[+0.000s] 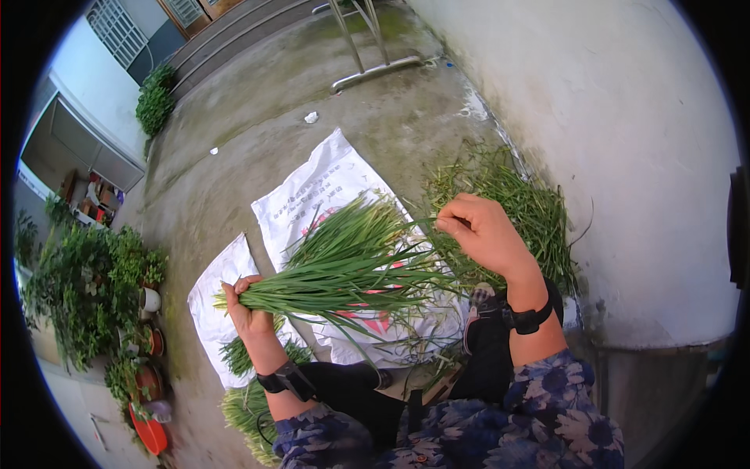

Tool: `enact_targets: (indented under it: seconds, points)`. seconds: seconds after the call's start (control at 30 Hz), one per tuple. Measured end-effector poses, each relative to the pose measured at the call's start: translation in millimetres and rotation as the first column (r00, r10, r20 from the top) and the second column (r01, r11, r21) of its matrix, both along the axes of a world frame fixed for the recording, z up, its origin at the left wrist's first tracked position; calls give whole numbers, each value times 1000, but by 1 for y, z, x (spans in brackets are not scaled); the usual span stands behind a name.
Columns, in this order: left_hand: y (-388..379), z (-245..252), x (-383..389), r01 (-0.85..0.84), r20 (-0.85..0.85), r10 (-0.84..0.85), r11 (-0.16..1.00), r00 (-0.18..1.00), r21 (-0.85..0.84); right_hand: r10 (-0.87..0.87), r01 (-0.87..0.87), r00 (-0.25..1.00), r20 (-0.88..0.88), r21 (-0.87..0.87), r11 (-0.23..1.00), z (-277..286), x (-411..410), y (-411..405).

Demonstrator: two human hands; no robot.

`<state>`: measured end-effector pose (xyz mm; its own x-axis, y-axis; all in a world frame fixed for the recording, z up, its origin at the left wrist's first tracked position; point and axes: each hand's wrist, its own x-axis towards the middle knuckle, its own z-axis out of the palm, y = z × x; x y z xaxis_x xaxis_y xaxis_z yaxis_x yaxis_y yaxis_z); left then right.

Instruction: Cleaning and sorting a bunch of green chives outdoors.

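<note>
My left hand (251, 308) grips a thick bunch of garlic chives (340, 287) near its pale cut ends, the long green leaves pointing right. Out at the leaf tips, my right hand (483, 234) pinches the end of a single leaf between thumb and forefinger. Beneath the bunch, a second pile of chives (351, 225) lies on a white woven sack (293, 199) that bears print. Just beyond my right hand, a heap of loose leaves and trimmings (510, 205) rests against the wall.
Another white sack (220, 293) lies at left, with more chives (249, 404) below it. A white wall (633, 146) bounds the right side. Farther off stands a metal rack foot (375, 73). Potted plants (140, 375) and a red basin (147, 431) line the left.
</note>
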<state>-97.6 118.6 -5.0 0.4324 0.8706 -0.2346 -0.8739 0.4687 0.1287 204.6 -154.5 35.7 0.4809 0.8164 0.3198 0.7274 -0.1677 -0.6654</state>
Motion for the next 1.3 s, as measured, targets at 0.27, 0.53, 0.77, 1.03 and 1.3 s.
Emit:
enact_targets:
  seconds: [0.27, 0.53, 0.77, 1.03, 1.3]
  points:
    - [3, -4, 1, 21, 51, -21, 1000, 999, 8, -187, 329, 907, -377, 355, 875, 27, -1, -21]
    - [2, -6, -1, 37, 50, -36, 999, 998, -15, -38, -31, 935, 352, 189, 982, 13, -26, -1]
    - [7, -11, -6, -11, -4, 11, 999, 1000, -38, -423, 472, 879, -220, 275, 837, 11, -4, -15]
    - [6, -10, -6, -28, -29, 28, 999, 999, -24, -237, 232, 969, 66, 78, 970, 18, -37, -3]
    - [-6, -5, 10, 2, -95, 2, 999, 995, 35, 41, -66, 989, 142, 172, 983, -2, -52, 22]
